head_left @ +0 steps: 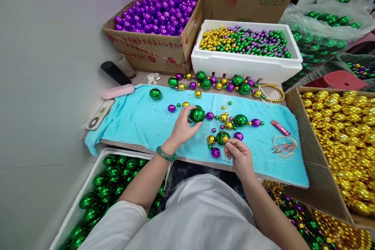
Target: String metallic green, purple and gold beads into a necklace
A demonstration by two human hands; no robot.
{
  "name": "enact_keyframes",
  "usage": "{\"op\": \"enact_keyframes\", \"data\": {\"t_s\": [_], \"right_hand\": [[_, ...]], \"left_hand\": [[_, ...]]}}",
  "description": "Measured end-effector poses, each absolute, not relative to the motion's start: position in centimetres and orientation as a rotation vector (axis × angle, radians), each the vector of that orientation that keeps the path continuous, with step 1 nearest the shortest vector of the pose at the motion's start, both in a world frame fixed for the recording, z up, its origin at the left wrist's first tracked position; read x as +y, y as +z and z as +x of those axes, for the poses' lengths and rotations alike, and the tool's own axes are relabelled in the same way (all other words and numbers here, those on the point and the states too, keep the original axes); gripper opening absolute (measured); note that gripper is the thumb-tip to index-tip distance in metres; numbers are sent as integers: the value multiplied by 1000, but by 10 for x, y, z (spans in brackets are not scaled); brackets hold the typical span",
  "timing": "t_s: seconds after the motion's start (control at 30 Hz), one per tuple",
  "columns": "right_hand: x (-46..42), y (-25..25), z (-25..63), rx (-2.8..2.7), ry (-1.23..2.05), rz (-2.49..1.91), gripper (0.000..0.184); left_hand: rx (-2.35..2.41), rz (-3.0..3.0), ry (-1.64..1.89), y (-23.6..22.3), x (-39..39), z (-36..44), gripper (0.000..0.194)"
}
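In the head view, my left hand (184, 127) grips a large shiny green bead (197, 113) between thumb and fingers, above a turquoise towel (134, 125). My right hand (240, 156) is closed in a pinch at a small gold bead (225, 139). A thin pale line runs up from that bead towards a purple bead (209, 115); whether it is thread or a needle I cannot tell. Right of my left hand lies a row of beads with another big green bead (240, 120). Behind the pinched bead sits a green bead (219, 137), partly hidden.
A finished-looking bead strand (219, 85) lies along the towel's back edge. Small scissors (284, 148) and a pink packet (280, 128) are at right. Boxes of purple beads (158, 13), mixed beads (246, 43), gold beads (348, 140) and green beads (102, 191) surround the table.
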State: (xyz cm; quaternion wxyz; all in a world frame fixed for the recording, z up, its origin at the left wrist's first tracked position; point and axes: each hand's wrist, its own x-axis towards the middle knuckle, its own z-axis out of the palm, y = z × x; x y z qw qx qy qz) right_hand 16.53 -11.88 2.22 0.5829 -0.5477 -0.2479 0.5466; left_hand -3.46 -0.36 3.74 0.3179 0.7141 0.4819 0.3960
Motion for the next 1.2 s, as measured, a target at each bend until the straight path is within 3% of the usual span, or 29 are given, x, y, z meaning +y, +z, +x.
{"op": "enact_keyframes", "data": {"t_s": [0.23,0.37,0.47,0.77,1.2], "right_hand": [[-119,24,161,-634,1280,-1276,24],[-124,26,161,-747,1305,-1316,22],[-126,28,160,-812,1314,-1324,19],[-125,32,156,-813,1296,-1351,19],[-125,32,154,-871,1282,-1376,19]], "left_hand": [[968,1118,1158,55,-10,-41,59],[741,472,1075,67,-8,-44,32],[691,268,1056,72,-5,-45,29],[675,94,1090,79,-7,-42,38],[728,255,1166,70,-10,-44,27]]}}
